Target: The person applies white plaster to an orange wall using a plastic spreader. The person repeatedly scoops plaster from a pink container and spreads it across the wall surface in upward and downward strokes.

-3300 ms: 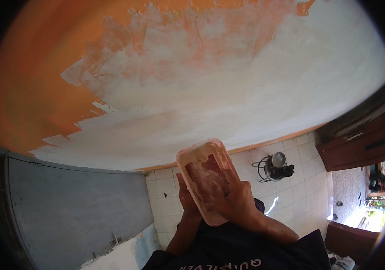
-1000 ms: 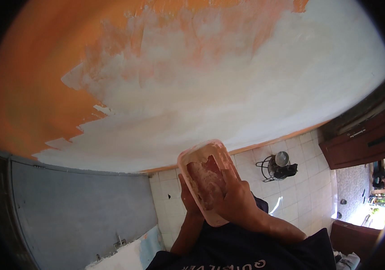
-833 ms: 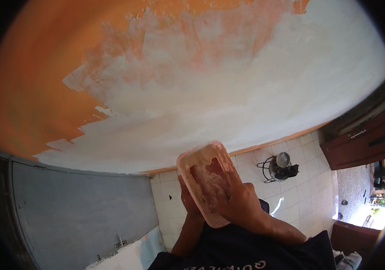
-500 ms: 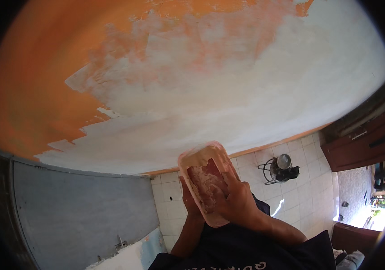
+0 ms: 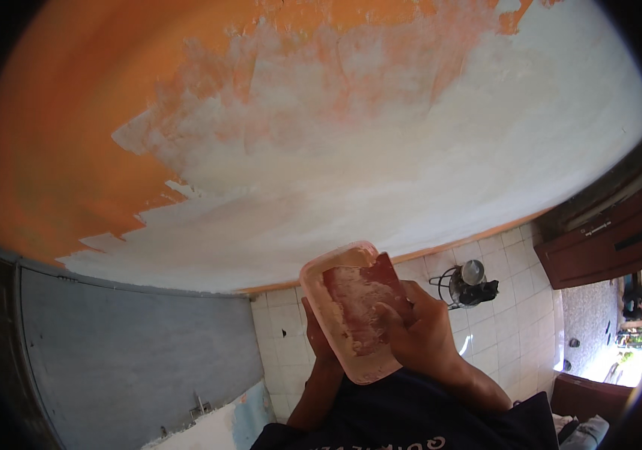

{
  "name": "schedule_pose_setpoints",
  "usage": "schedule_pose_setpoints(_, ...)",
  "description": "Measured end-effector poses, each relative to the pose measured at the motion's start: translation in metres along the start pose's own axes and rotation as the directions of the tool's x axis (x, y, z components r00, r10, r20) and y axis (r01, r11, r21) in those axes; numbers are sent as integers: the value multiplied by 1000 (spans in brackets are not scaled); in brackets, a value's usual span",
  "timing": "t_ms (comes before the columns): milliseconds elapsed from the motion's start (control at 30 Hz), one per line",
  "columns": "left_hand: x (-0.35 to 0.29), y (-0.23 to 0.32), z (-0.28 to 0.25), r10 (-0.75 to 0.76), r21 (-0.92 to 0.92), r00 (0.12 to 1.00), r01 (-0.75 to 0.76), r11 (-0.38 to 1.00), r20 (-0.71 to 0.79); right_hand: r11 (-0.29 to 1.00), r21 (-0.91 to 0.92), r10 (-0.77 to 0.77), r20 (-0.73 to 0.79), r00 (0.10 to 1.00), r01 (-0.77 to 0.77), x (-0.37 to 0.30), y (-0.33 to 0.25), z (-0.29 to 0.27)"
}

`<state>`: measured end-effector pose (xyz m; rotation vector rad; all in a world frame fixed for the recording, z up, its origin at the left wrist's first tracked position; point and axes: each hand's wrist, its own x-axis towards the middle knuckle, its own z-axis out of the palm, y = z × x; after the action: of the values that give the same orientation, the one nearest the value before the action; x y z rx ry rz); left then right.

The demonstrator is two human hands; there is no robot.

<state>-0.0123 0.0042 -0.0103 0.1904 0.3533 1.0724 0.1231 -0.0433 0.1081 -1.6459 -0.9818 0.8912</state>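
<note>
Pink tray (image 5: 372, 374), shallow: left grip (image 5: 318, 334) is holding it at its 9 o'clock side, fingers beneath being hidden. Reddish flat scraper (image 5: 392, 279), smeared with pale paste (image 5: 352, 306): right grip (image 5: 431, 330) is clamping it, thumb on its face. Change: scraper is now jutting past the tray's 1 o'clock rim, suggesting paste is being gathered. Scraper is lying toward 10 o'clock of right grip, tray toward 2 o'clock of left.

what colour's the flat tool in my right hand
Flat tool: reddish brown, pale smears; best seen in the head view.
</note>
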Motion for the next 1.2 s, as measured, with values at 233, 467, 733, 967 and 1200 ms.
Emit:
schedule_pose_setpoints(233,2,0,-5,44,60,992,-37,998,-118,969,-164,-181,29,983,184,1,-3,-10)
schedule_pose_setpoints(467,5,0,-17,90,66,982,-80,995,-168,977,-204,-17,205,979,59,0,-4,7)
schedule_pose_setpoints(733,0,-2,-22,67,16,986,-65,998,-155,930,-175,-318,61,946,324,3,-2,28)
schedule_pose_setpoints(967,-5,5,-20,38,33,999,-39,999,14,978,-124,-166,23,986,168,3,4,32)
schedule_pose_setpoints(1200,-5,3,-13,-11,39,1000,12,999,-28,997,-42,-62,111,992,67,6,2,16)
